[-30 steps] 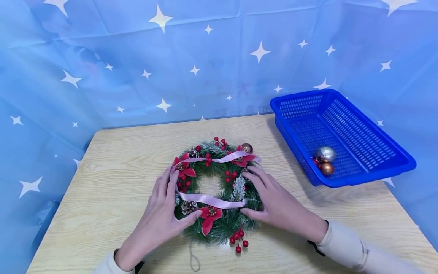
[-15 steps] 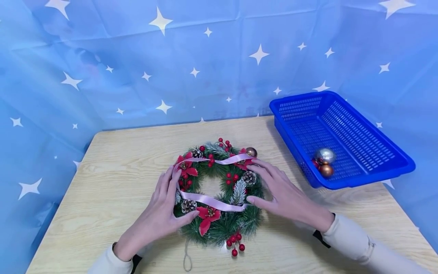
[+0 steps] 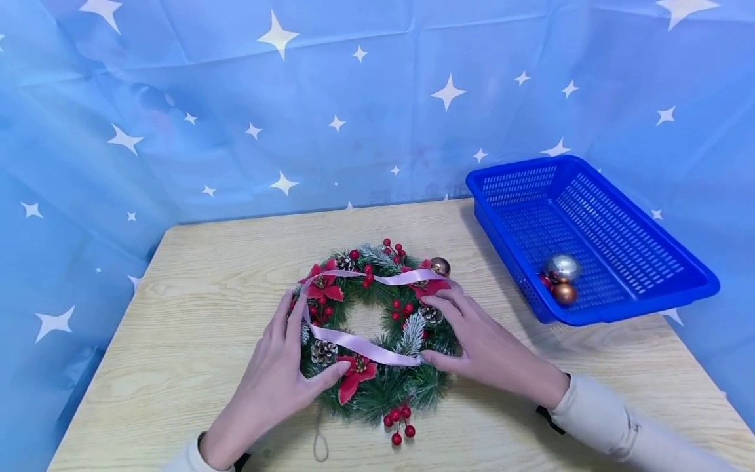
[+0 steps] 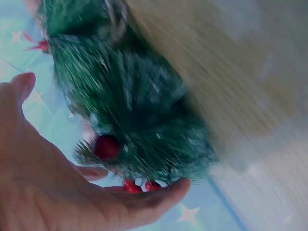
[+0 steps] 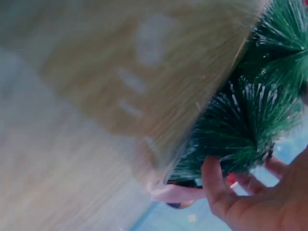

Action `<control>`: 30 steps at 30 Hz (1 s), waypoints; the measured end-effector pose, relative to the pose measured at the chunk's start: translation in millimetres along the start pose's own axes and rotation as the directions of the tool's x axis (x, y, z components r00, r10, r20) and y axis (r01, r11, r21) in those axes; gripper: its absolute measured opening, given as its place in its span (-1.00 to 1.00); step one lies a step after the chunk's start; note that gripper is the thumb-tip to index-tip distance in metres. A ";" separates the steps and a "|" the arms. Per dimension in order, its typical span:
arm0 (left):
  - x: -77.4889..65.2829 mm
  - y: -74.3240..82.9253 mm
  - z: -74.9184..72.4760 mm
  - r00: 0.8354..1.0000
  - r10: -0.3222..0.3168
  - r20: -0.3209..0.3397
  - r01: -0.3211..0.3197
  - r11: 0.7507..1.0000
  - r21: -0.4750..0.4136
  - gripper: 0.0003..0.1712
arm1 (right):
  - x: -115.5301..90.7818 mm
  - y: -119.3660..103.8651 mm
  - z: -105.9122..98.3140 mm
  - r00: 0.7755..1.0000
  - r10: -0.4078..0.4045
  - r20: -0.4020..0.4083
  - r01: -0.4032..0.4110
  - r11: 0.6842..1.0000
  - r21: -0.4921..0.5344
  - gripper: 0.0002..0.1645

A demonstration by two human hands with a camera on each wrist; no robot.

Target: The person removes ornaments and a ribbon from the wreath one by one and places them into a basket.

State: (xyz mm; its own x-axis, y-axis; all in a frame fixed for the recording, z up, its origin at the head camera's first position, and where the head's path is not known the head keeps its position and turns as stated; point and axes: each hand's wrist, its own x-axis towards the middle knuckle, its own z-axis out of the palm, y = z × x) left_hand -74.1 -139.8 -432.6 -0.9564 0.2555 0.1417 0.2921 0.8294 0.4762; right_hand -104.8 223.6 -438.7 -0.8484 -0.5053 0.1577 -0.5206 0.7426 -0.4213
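A green Christmas wreath (image 3: 389, 393) with red poinsettias, berries and pinecones lies on the table between both hands. Across it runs a pale pink ribbon (image 3: 360, 345), looping along its far and near sides. My left hand (image 3: 280, 370) holds the wreath's left side, thumb near the front poinsettia (image 3: 355, 380) and fingers at the outer edge. On the opposite side my right hand (image 3: 486, 347) grips the wreath, fingers by a pinecone (image 3: 430, 314) and thumb at the ribbon's near end. In the right wrist view, the ribbon (image 5: 178, 193) passes close to the fingertips.
A blue perforated basket (image 3: 501, 242) stands at the back right, holding a silver ball (image 3: 563, 268), a copper ball (image 3: 564, 294) and a red one partly hidden. A thin cord loop (image 3: 320, 446) sticks out at the wreath's front. A starry blue cloth (image 3: 354, 92) hangs behind the table.
The wreath has turned slightly clockwise: its far decorations shifted right, its front berries and cord loop left. The right fingers have shifted a little along its edge; the left hand stays nearly in place.
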 end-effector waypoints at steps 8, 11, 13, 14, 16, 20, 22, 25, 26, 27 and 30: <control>-2.2 1.3 6.1 0.999 0.053 -0.013 -0.052 0.998 0.024 0.57 | -9.4 -11.7 1.3 1.000 0.015 -0.026 -0.016 0.999 -0.039 0.08; -0.4 -2.0 6.5 0.996 0.094 -0.002 -0.094 0.995 0.022 0.55 | -11.8 -10.7 -2.3 0.998 0.020 -0.057 -0.023 0.998 -0.051 0.04; 1.9 -4.2 5.8 0.994 0.112 0.007 -0.112 0.994 0.017 0.54 | -11.5 -8.3 -5.7 0.995 0.005 -0.097 -0.011 0.998 -0.058 0.02; 3.1 -5.4 5.3 0.993 0.120 0.010 -0.120 0.993 0.013 0.53 | -10.5 -6.4 -7.1 0.993 -0.005 -0.119 -0.002 0.998 -0.060 0.02; 6.0 -7.6 4.4 0.991 0.133 0.019 -0.133 0.991 0.008 0.51 | -7.9 -1.9 -9.0 0.988 -0.022 -0.151 0.014 0.998 -0.054 0.03; 10.5 -11.7 3.2 0.987 0.156 0.038 -0.155 0.988 -0.018 0.52 | -4.7 6.0 -9.1 0.990 0.003 -0.141 -0.005 1.000 -0.008 0.06; 11.8 -13.5 3.3 0.986 0.161 0.046 -0.160 0.986 -0.042 0.53 | -4.7 7.8 -7.7 0.994 0.023 -0.105 -0.022 1.000 0.011 0.06; 13.1 -15.6 4.3 0.987 0.153 0.050 -0.149 0.986 -0.080 0.55 | -5.8 7.4 -5.5 0.997 0.044 -0.059 -0.043 0.999 0.014 0.09; 13.2 -15.5 4.4 0.988 0.143 0.050 -0.138 0.986 -0.090 0.55 | -5.9 6.5 -4.8 0.998 0.047 -0.049 -0.046 0.999 0.011 0.09; 12.8 -14.9 4.1 0.991 0.127 0.051 -0.122 0.988 -0.098 0.54 | -6.1 5.6 -4.1 0.998 0.050 -0.040 -0.049 0.999 0.011 0.10; 10.3 -10.5 2.7 0.995 0.084 0.048 -0.079 0.992 -0.093 0.47 | -7.2 2.9 -2.1 0.998 0.054 -0.029 -0.054 0.999 0.006 0.09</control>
State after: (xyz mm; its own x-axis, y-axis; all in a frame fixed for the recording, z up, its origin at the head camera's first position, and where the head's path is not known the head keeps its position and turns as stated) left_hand -87.1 -144.6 -438.5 -0.9273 0.3473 0.1395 0.3649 0.7566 0.5425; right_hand -100.4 230.3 -439.2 -0.8777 -0.4514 0.1610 -0.4737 0.7660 -0.4345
